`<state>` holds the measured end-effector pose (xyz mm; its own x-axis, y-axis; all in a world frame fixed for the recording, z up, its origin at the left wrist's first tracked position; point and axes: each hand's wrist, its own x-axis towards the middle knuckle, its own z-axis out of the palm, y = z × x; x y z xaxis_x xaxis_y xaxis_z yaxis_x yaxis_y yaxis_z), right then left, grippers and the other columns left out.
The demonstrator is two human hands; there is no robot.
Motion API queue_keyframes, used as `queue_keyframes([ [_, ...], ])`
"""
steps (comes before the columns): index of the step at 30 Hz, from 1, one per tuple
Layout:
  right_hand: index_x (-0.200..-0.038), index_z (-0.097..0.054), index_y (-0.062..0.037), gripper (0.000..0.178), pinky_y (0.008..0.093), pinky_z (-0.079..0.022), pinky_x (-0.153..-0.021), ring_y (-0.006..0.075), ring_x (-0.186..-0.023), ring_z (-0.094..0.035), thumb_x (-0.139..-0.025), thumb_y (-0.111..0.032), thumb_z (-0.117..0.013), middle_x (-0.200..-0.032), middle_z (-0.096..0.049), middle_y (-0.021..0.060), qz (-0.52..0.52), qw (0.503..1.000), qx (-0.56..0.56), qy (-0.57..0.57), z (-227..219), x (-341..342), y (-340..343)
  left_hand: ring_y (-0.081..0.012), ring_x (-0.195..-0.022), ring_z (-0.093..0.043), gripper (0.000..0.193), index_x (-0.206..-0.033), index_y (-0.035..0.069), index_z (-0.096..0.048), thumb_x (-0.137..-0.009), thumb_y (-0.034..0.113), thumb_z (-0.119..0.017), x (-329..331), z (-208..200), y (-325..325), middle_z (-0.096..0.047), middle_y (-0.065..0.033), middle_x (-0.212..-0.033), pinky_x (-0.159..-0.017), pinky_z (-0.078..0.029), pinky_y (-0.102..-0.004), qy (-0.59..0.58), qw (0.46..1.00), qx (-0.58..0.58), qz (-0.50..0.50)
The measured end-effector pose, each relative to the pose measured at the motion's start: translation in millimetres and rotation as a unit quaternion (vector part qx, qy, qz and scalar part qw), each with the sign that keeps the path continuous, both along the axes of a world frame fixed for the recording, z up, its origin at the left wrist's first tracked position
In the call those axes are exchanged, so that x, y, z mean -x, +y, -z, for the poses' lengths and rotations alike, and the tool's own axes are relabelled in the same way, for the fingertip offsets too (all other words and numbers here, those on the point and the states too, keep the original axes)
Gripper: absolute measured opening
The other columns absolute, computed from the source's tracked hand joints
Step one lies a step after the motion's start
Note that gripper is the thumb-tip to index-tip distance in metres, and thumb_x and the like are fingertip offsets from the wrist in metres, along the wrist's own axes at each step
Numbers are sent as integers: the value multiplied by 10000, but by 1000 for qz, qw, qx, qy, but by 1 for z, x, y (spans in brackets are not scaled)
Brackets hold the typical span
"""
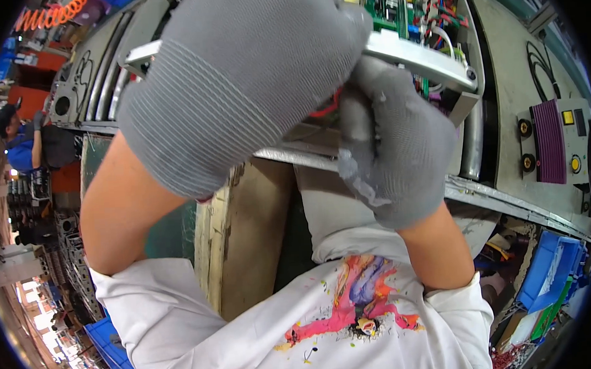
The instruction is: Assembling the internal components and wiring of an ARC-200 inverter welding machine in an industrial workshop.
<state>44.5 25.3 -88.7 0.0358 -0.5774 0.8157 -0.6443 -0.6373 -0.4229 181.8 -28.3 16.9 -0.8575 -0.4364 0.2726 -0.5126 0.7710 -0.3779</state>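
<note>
An uncovered electronic device with green circuit boards (390,4) and coloured wires (436,18) lies in front of me. A white curved bar (426,55) runs along its near side. My left hand (268,49), in a grey knit glove, reaches across the bar and hides its middle. Its fingers look curled in, but most of them are out of sight. Close below it is my right hand (407,138), gloved alike, with bent fingers drawn together near the bar. What either hand holds is hidden. A whitish, translucent shred (361,181) shows at the right glove's edge.
Metal rollers (472,142) and a steel edge (490,204) border the work line. At right stands a box-shaped unit with purple sides (548,141), near a black cable (542,71). Blue bins (547,271) sit below. Far left, a person in blue (21,149) works.
</note>
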Motion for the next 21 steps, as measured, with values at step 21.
queue_keyframes([
  [21,-794,-661,-44,244,301,-457,-493,183,-469,-528,-723,-237,-792,-579,-556,74,89,987,-131,14,-11,4,9,-217,-825,-606,664,-1353,-29,-375,-758,72,-652,53,-54,-26,-590,-127,-917,-747,-509,-293,-38,817,-536,-211],
])
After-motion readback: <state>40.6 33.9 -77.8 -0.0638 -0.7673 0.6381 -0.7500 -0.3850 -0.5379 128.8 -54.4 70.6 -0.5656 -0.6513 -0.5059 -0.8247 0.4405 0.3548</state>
